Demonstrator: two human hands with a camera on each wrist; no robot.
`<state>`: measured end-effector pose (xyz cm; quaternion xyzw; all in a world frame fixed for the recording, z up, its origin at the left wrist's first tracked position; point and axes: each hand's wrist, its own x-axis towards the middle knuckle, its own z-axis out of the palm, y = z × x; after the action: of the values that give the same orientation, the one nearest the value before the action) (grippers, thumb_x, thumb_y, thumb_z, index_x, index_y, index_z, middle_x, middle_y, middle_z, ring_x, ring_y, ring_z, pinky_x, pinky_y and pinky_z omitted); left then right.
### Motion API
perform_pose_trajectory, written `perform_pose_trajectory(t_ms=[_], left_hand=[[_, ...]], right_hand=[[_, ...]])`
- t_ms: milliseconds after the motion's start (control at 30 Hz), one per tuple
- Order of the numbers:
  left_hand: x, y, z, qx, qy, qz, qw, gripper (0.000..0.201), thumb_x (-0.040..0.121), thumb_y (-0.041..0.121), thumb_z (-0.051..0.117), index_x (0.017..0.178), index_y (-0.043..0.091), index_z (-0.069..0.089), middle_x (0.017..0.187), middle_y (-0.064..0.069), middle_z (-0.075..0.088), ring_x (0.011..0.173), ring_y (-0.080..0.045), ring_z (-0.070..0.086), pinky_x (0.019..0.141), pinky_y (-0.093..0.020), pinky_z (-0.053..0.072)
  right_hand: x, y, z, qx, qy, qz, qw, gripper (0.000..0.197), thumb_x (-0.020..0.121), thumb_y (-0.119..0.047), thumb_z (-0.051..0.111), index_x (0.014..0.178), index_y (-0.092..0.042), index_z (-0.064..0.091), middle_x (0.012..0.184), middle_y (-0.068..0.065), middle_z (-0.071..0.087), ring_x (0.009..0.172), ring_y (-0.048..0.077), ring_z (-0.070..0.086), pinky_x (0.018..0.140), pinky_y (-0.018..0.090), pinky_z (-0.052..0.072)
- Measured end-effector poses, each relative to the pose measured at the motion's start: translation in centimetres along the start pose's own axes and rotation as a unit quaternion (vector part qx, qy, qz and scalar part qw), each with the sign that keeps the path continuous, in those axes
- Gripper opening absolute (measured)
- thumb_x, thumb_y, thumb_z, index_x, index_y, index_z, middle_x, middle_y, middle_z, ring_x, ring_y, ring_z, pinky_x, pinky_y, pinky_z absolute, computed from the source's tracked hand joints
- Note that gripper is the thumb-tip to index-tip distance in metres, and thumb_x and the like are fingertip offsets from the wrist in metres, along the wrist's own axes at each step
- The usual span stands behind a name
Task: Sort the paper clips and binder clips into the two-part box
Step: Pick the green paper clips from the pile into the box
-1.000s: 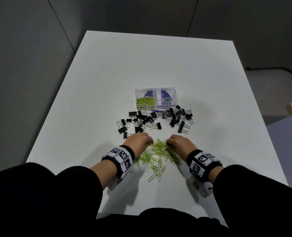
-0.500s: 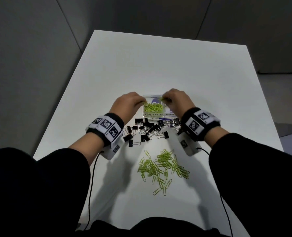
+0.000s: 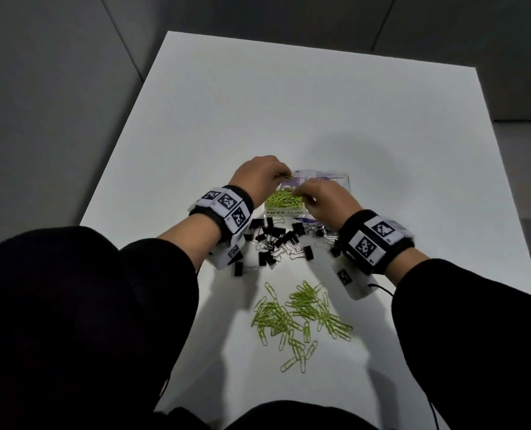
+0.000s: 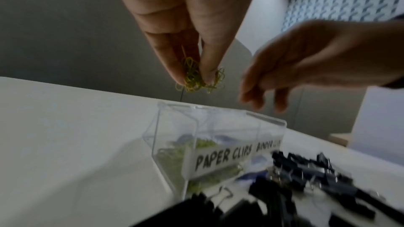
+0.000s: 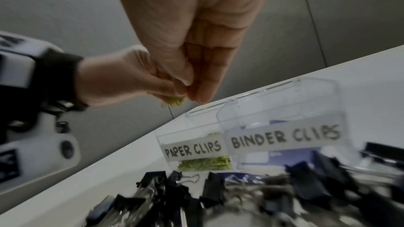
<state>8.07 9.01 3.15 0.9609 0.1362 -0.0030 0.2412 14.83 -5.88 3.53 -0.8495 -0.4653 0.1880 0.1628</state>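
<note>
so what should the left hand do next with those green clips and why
Probably loosen its grip and let them drop. The left hand pinches a bunch of green paper clips just above the open compartment labelled PAPER CLIPS of the clear box, which already holds green clips. The right hand hangs beside it, seemingly holding nothing.
</note>
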Motion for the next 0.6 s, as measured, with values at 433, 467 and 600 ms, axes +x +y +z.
perform_pose_trajectory(t_ms=[433, 467, 600], left_hand=[[-3.5, 1.4, 2.2, 0.132, -0.061, 0.096, 0.985, 0.049, 0.092, -0.001, 0.047, 0.134, 0.023, 0.049, 0.135, -0.001, 0.052, 0.120, -0.022, 0.050, 0.085, -0.034, 0.048], [-4.7, 1.7, 2.3, 0.120, -0.053, 0.113, 0.985, 0.046, 0.092, 0.001, 0.047, 0.132, 0.022, 0.050, 0.131, -0.002, 0.055, 0.115, -0.022, 0.053, 0.083, -0.033, 0.048], [-10.6, 1.7, 4.4, 0.097, -0.170, 0.129, 0.972, 0.035, 0.095, 0.023, 0.046, 0.130, 0.023, 0.050, 0.129, 0.001, 0.053, 0.109, -0.015, 0.055, 0.086, -0.025, 0.050]], right_hand=[[-9.5, 3.3, 2.7, -0.048, -0.147, 0.052, 0.987, 0.025, 0.092, -0.016, 0.053, 0.115, -0.008, 0.061, 0.113, 0.009, 0.063, 0.091, 0.019, 0.058, 0.076, 0.021, 0.040], [-10.2, 3.3, 3.0, -0.054, -0.169, 0.056, 0.983, 0.026, 0.091, -0.021, 0.055, 0.114, -0.009, 0.059, 0.111, 0.008, 0.062, 0.086, 0.016, 0.055, 0.074, 0.020, 0.039], [-13.6, 3.4, 4.3, -0.089, -0.244, 0.086, 0.962, 0.024, 0.088, -0.027, 0.058, 0.105, -0.010, 0.057, 0.105, 0.006, 0.061, 0.082, 0.014, 0.047, 0.070, 0.022, 0.036]])
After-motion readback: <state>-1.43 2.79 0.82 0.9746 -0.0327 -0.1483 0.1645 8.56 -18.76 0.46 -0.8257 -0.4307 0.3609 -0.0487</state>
